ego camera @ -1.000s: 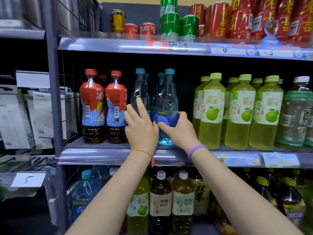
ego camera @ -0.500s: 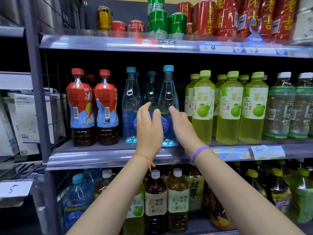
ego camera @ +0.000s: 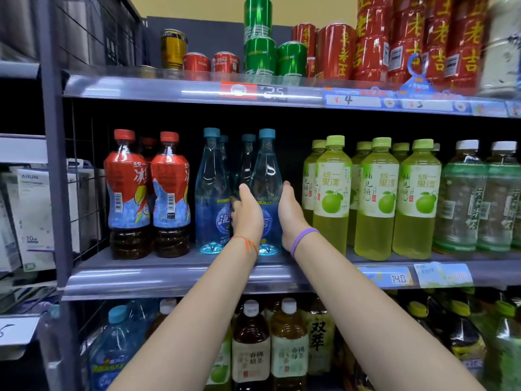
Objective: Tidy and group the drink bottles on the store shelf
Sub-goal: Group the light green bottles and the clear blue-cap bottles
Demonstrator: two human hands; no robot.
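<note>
On the middle shelf [ego camera: 174, 277] stand several clear blue bottles with teal caps. The front right blue bottle [ego camera: 266, 167] sits between my two hands. My left hand [ego camera: 246, 214] presses its left side, fingers reaching into the gap beside the front left blue bottle [ego camera: 211, 190]. My right hand [ego camera: 290, 213] cups its right side, fingers hidden behind it. The bottle stands upright with its base on the shelf. Two more blue bottles stand behind.
Red-labelled tea bottles [ego camera: 127, 193] stand left of the blue ones; yellow-green juice bottles [ego camera: 332, 193] and pale green bottles [ego camera: 462, 198] fill the right. Cans [ego camera: 259, 52] crowd the top shelf. Tea and water bottles [ego camera: 287, 348] stand on the lower shelf. A wire side panel [ego camera: 84, 179] bounds the left.
Both hands have moved from low in front of the blue bottles to either side of the front right one. The front blue bottles now stand more evenly side by side.
</note>
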